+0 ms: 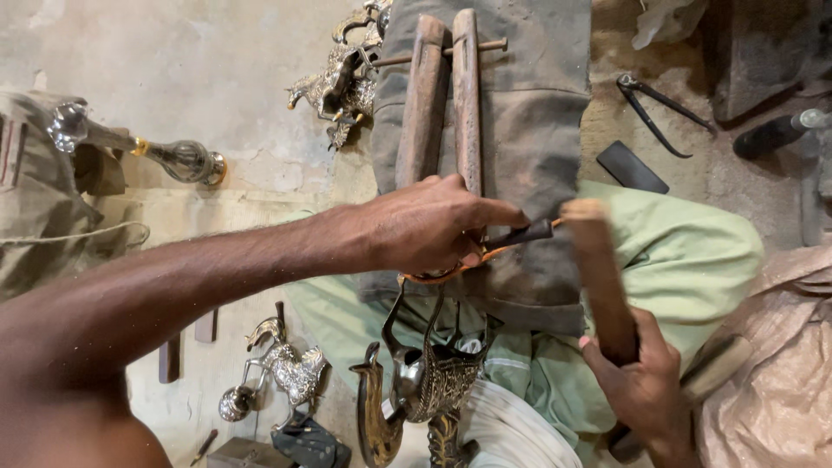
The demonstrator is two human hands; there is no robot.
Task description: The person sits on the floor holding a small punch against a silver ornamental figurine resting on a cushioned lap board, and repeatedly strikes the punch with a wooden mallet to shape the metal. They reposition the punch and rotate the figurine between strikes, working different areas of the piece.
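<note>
My left hand reaches in from the left and grips a thin dark chisel-like tool over a brass piece lying on a grey cloth. My right hand holds a wooden mallet-like stick upright; its top end is close to the butt of the tool. Just below, an ornate metal bird figure stands with its curved neck up. Two wooden bars of a clamp lie on the cloth above my left hand.
Pincers and a flat dark stone lie on the ground at upper right. Metal animal figures sit at the top, another bird figure at lower left, a metal lamp-like piece at left. Green cloth covers my lap.
</note>
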